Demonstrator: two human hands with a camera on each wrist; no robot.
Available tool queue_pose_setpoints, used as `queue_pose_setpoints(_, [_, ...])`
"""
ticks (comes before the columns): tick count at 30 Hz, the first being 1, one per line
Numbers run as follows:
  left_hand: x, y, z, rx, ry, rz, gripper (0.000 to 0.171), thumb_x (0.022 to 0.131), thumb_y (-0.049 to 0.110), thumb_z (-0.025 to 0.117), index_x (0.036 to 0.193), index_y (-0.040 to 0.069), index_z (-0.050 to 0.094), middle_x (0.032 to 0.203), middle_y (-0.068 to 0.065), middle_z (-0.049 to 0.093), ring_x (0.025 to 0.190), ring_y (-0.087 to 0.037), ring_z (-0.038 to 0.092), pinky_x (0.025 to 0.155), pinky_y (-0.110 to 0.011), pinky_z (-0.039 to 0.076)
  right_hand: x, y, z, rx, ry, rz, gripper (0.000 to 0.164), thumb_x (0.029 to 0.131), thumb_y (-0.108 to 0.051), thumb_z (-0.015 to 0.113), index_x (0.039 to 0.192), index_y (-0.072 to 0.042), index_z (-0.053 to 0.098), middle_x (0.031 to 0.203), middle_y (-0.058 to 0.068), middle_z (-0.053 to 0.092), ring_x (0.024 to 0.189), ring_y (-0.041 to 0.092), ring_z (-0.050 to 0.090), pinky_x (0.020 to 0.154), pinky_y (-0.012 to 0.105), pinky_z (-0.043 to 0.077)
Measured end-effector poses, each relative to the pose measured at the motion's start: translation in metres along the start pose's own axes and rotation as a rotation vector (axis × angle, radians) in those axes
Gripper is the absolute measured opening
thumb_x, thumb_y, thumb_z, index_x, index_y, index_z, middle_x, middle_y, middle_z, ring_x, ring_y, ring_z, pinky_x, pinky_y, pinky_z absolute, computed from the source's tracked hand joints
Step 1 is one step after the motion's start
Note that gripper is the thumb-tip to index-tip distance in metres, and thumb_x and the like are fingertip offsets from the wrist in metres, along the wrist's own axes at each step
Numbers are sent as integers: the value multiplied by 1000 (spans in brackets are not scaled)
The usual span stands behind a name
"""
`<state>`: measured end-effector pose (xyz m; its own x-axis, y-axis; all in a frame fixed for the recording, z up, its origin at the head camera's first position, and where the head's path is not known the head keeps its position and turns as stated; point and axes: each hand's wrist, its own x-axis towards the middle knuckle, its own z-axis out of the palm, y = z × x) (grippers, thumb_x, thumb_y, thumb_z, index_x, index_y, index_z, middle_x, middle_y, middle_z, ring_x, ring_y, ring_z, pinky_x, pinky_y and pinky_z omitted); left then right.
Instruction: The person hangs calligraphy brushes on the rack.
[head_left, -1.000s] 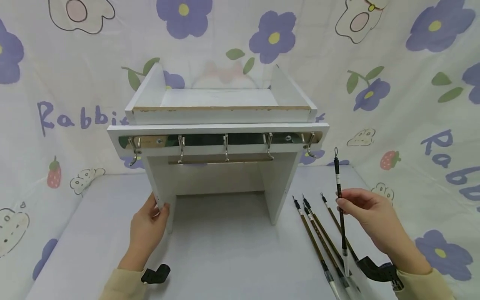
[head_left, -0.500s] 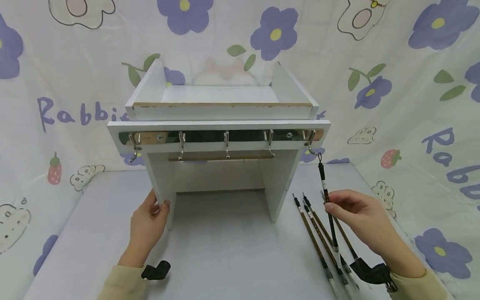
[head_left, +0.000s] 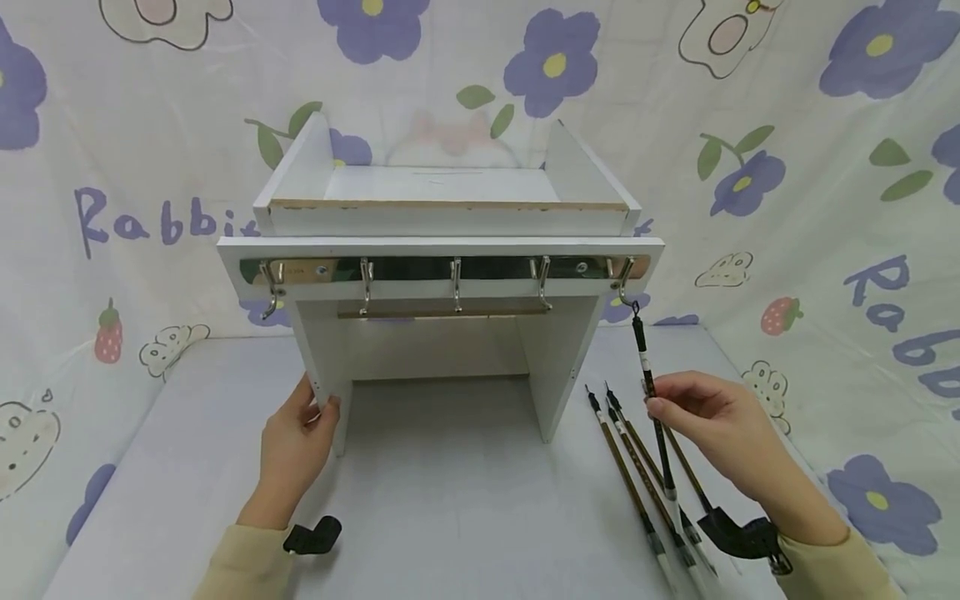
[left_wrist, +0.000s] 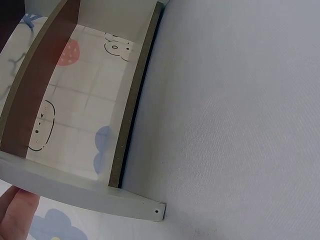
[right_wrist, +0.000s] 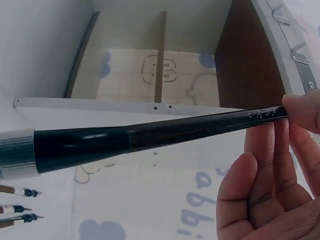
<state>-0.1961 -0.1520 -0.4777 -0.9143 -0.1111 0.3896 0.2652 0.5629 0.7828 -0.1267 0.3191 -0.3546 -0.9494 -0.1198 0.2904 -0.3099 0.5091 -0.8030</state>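
Observation:
My right hand (head_left: pixel 723 442) pinches the dark handle of a calligraphy brush (head_left: pixel 663 454) between thumb and fingers. The brush hangs nearly upright, capped bristle end down, its cord loop (head_left: pixel 636 308) right at the tip of the rightmost metal hook (head_left: pixel 625 283). In the right wrist view the brush handle (right_wrist: pixel 180 132) crosses in front of the rack. My left hand (head_left: pixel 296 446) grips the front edge of the left side panel (head_left: pixel 318 350) of a white shelf rack (head_left: pixel 442 247). Only part of that hand's fingers (left_wrist: pixel 20 215) shows in the left wrist view.
Several brushes (head_left: pixel 622 454) with brown handles lie on the white table (head_left: pixel 450 517) right of the rack, partly behind the held one. The other hooks (head_left: pixel 456 283) along the front board hold nothing. A patterned cloth (head_left: pixel 840 350) hangs behind and at the sides.
My right hand has moved the brush left, bringing its loop from right of the rack to the rightmost hook's tip. My left hand keeps its grip on the panel.

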Motion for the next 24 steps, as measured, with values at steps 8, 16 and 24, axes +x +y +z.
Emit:
queue_pose_setpoints(8, [0, 1, -1, 14, -21, -17, 52, 98, 24, 55, 148, 21, 42, 139, -11, 53, 107, -40, 62, 81, -45, 56, 2, -2, -1, 21, -12, 2, 19, 91, -11, 68, 107, -2, 67, 98, 3, 71, 87, 14, 66, 74, 23, 57])
queue_pose_setpoints(16, [0, 0, -1, 2, -10, -13, 51, 98, 23, 55, 147, 21, 44, 137, -11, 55, 106, -41, 63, 81, -45, 56, 2, -7, -3, 61, -26, 2, 20, 92, -10, 67, 110, 0, 66, 101, 3, 70, 89, 15, 66, 75, 24, 56])
queue_pose_setpoints(24, [0, 1, -1, 5, 2, -1, 50, 97, 22, 56, 146, 21, 45, 136, -10, 56, 104, -40, 64, 81, -44, 56, 0, -7, 1, 67, 5, -30, 19, 90, -6, 68, 108, 0, 66, 97, 3, 70, 86, 15, 66, 72, 23, 56])
